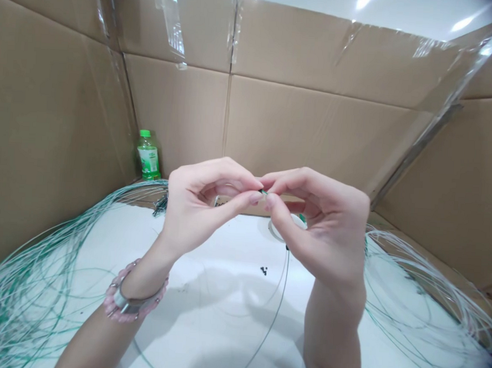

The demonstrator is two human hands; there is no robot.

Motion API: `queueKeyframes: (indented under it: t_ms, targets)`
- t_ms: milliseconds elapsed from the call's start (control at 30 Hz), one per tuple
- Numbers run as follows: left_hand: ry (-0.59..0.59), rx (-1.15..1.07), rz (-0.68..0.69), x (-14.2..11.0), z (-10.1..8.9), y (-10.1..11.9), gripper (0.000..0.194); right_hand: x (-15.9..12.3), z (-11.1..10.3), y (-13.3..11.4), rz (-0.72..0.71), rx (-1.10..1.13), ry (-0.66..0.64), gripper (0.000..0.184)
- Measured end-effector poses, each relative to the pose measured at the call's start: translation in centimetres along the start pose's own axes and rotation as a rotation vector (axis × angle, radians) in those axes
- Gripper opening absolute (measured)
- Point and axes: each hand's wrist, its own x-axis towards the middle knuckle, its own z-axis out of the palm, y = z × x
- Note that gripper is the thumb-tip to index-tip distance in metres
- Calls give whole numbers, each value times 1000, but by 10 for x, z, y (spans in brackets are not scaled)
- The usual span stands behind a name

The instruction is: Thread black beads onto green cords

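Note:
My left hand (205, 201) and my right hand (317, 216) meet fingertip to fingertip above the white table. Between them a short bit of green wire (263, 192) shows, with thumb and forefinger of each hand pinched on it. Its very end and any small part on it are hidden by the fingers. Below my right hand a thin green cable (278, 308) hangs down and curves toward me, dark at its top; I cannot tell whether it joins the pinched bit. Several tiny black pieces (264, 270) lie on the tabletop under my hands.
Bundles of green and white wires lie in a left heap (23, 287) and a right heap (435, 284). A round white container (274, 230) sits partly behind my right hand. A green bottle (149, 157) stands in the back left corner. Cardboard walls (317, 116) enclose the white table (204, 326).

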Motion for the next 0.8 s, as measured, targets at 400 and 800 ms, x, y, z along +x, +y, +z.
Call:
queueKeyframes:
  t_ms: [400, 800]
  targets:
    - [-128, 455, 225, 1, -8, 8, 21, -1, -7, -2, -163, -344, -26, 16]
    - [-165, 79, -145, 3, -10, 5, 8, 0, -10, 0, -289, -380, -61, 15]
